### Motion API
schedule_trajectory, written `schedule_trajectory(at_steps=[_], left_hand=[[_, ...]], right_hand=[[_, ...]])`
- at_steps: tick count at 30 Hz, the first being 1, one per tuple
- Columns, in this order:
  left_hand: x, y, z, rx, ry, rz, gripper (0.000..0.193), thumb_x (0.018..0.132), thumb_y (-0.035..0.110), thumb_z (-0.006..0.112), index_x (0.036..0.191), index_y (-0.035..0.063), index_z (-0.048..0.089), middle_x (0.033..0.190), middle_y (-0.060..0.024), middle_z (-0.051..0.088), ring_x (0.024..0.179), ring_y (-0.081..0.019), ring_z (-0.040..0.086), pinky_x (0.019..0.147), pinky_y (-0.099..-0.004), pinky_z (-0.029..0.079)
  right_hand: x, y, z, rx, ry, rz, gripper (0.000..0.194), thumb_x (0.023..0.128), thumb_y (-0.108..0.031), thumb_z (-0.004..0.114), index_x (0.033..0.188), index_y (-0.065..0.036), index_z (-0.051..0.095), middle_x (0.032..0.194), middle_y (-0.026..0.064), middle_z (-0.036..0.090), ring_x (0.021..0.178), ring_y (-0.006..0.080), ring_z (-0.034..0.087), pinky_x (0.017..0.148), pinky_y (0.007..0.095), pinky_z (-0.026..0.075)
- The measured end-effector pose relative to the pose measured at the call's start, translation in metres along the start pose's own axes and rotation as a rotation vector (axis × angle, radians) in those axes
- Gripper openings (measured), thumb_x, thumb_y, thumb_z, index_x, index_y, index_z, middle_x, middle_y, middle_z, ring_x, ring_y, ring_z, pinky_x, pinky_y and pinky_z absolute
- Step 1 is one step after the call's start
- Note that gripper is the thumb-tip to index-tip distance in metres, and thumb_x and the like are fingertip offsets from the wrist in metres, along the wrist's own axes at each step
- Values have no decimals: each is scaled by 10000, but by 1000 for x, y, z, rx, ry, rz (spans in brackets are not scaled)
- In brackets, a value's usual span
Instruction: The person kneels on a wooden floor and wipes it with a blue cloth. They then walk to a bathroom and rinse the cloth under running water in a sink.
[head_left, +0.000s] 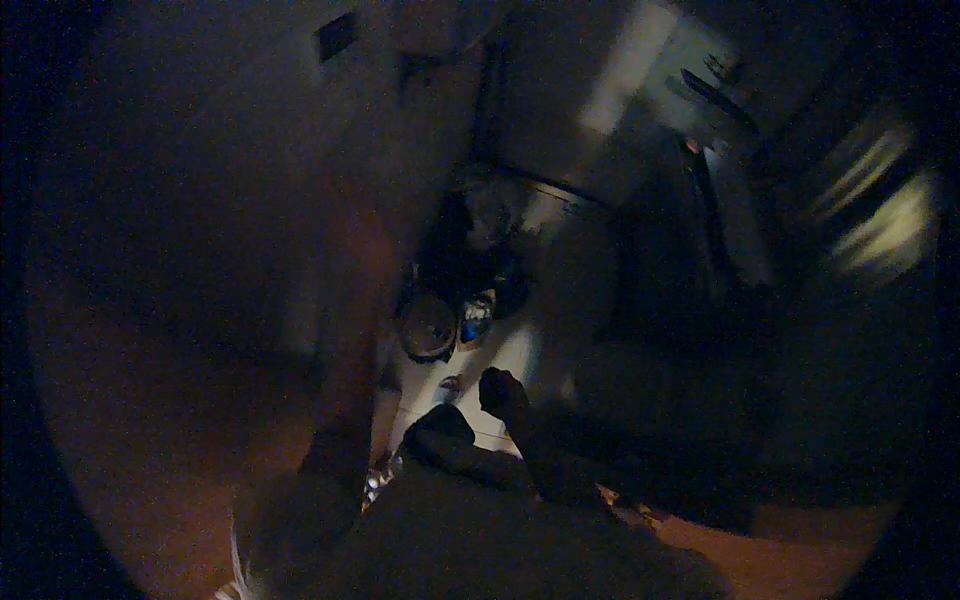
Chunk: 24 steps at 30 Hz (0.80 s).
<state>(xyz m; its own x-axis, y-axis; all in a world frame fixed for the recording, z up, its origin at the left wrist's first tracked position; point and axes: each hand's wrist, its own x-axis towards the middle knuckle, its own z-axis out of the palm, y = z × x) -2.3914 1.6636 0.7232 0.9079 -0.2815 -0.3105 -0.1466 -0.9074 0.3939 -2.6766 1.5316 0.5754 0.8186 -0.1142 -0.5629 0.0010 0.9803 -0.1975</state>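
The view is very dark and blurred. In the lit strip before me, two dark limb shapes stand out as silhouettes. The lower left shape (441, 429) and the upper right shape (502, 391) both reach out from my dark torso (465, 536). Whether they are my hands or my feet is too dark to tell, and no fingers or held thing can be made out. Between and beyond them lies a small dark object (450, 385) on a pale surface (469, 405). Farther off are a round dark-rimmed vessel (427, 328) and a small item with a blue part (475, 321).
Small shiny things (379, 480) lie at the left of my torso. A pale panel (686, 64) with a long dark object (716, 97) is at the upper right. Blurred yellowish bright patches (885, 225) show at far right. An orange-brown surface (810, 547) lies at the lower right.
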Motion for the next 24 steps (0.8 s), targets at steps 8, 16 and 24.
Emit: schedule_trajectory(at_steps=[8, 16, 24], left_hand=[[59, 13, -60, 364, 998, -2, 646, 909, 338, 411, 1413, 63, 117, 1475, -155, 56, 1325, -383, 156, 1062, -503, 135], [63, 52, 134, -203, -191, 169, 318, 852, 257, 516, 994, -9, 616, 1040, -231, 584, 1012, -358, 540, 875, -406, 410], [120, 312, 220, -198, -382, 572, 285, 843, 227, 524, 972, -11, 614, 940, -202, 620, 900, -342, 590, 788, -379, 461]], right_hand=[[57, -113, 49, 52, 121, -87, 246, 795, -165, 607, 1000, -38, 555, 820, 79, 599, 706, 203, 584, 632, 343, 490], [54, -266, 52, 131, 364, -240, 311, 801, -185, 601, 1088, -73, 554, 1018, 81, 614, 909, 222, 589, 804, 354, 469], [55, -489, 52, 122, 288, -470, 351, 825, -188, 597, 1128, -38, 501, 1068, 105, 582, 939, 254, 578, 817, 382, 479]])
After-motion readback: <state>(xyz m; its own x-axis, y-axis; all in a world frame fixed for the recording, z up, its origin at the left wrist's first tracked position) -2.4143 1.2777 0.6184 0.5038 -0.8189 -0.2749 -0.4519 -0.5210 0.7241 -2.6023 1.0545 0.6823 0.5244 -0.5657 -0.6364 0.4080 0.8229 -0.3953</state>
